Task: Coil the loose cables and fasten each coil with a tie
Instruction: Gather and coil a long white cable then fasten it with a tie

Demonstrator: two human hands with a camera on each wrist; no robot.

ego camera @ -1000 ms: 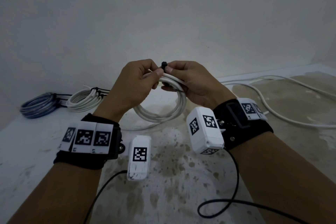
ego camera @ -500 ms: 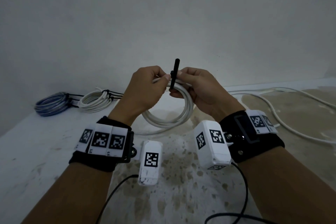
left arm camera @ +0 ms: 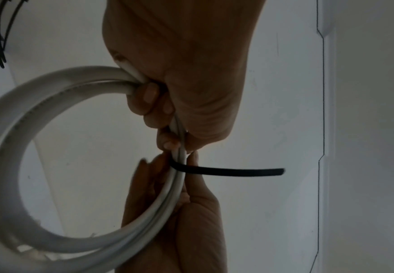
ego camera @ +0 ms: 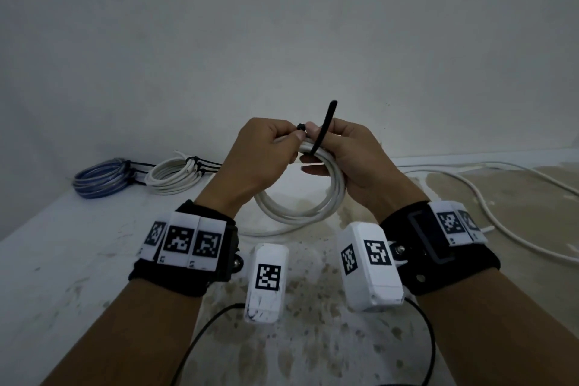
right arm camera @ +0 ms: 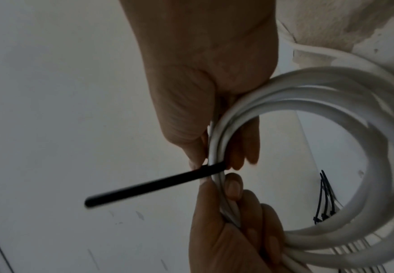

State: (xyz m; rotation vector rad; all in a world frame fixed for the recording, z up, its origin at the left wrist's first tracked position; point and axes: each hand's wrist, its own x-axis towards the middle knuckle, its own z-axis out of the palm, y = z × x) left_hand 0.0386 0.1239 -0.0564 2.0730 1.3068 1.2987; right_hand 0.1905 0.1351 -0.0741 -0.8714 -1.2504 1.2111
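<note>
Left hand [ego camera: 264, 150] and right hand [ego camera: 347, 160] both clamped on the round white cable coil [ego camera: 300, 210], frame centre; thin black plastic zip tie [ego camera: 324, 128] wraps its top, tail sticking up

A bare, unfinished indoor corner is shown, more a utility or work space than a furnished room. A plain whitewashed wall [ego camera: 282, 25] is seen across the far side, unadorned and faintly marked. Below it, a white painted surface [ego camera: 62, 260] is spread, blotched with brownish stains [ego camera: 313, 307] in the near middle and to the right. Cable work is indicated by what is laid out: a tied blue coil [ego camera: 100, 177] and a tied white coil [ego camera: 175, 174] at the far left, and a loose white cable [ego camera: 501, 213] trailed across the right.
</note>
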